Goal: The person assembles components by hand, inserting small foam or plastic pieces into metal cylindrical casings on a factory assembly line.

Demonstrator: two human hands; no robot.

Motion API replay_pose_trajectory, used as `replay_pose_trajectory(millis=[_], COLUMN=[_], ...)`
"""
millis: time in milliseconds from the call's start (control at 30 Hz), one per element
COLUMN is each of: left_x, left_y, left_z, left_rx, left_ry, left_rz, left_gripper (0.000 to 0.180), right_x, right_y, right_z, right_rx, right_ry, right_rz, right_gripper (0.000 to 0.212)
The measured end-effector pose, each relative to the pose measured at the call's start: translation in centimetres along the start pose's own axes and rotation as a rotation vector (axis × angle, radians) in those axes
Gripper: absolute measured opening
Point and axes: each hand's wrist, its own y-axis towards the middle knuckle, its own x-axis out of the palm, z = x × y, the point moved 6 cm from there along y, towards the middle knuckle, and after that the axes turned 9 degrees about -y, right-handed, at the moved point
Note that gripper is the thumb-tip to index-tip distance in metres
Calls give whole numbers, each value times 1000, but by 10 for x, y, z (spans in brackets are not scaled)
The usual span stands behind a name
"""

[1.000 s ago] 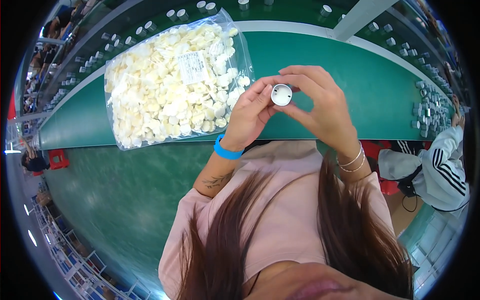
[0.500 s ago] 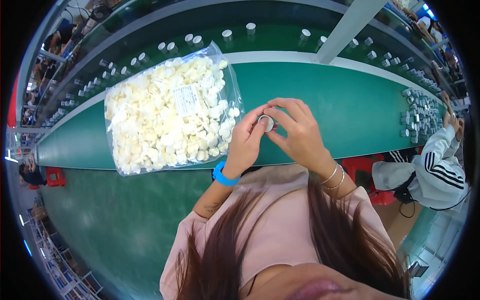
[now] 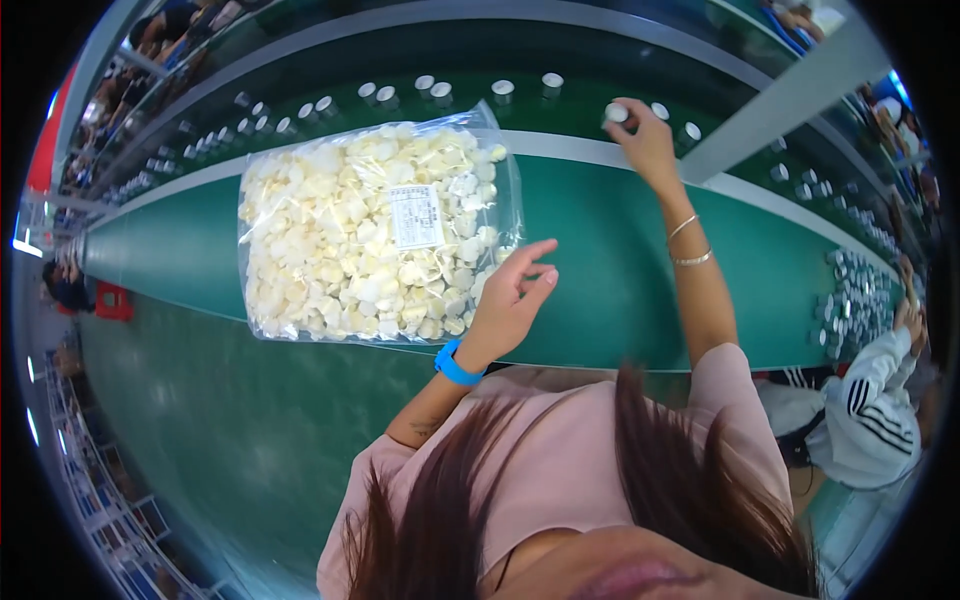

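Head view, the only one: right hand (image 3: 648, 145) stretched out past the far edge of the counter (image 3: 600, 290), thumb and fingers closed on a small silver cylinder (image 3: 616, 114) with a white top. That piece is over the dark green strip (image 3: 580, 110) beyond the pale rail (image 3: 560, 148); can't tell if its base touches the strip

Left hand (image 3: 508, 308) holds nothing: fingers half curled, thumb apart from them, just beside the right edge of a clear plastic bag (image 3: 350, 265). It overlaps the bag in view, contact can't be told

Bag lies flat on the counter, left of centre, near edge at or slightly over the counter's edge. Packed with cream-white round discs (image 3: 310, 230), white printed label (image 3: 416, 216) on top, right of the bag's middle

More white-topped silver cylinders (image 3: 552, 84) stand upright in a loose line along the strip, to both sides of the right hand; two just right of it, near the foot of a grey post (image 3: 790, 95)

Far right end of counter: dense cluster of silver cylinders (image 3: 850, 300), a co-worker (image 3: 870, 430) in a pale jacket with black-striped sleeves beside it, hands close to the cluster. Far left: red stool (image 3: 113, 302) on the green floor (image 3: 190, 400)

Blue wristband (image 3: 460, 363) on the left wrist, two thin bracelets (image 3: 692, 260) on the right
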Motion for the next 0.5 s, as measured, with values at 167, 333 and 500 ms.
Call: replay_pose_trajectory(millis=[167, 333, 500], left_x=[0, 2, 11], left_y=[0, 7, 12], left_z=[-4, -10, -14], left_rx=[34, -17, -28], left_ry=[46, 37, 42], left_rz=[-34, -76, -134], left_gripper=[32, 30, 27], right_x=[39, 30, -8], right_y=[40, 16, -37], right_z=[57, 40, -6], right_rx=[-23, -96, -82], right_ry=[-99, -187, -44], right_rz=[2, 56, -14], right_gripper=[37, 61, 49])
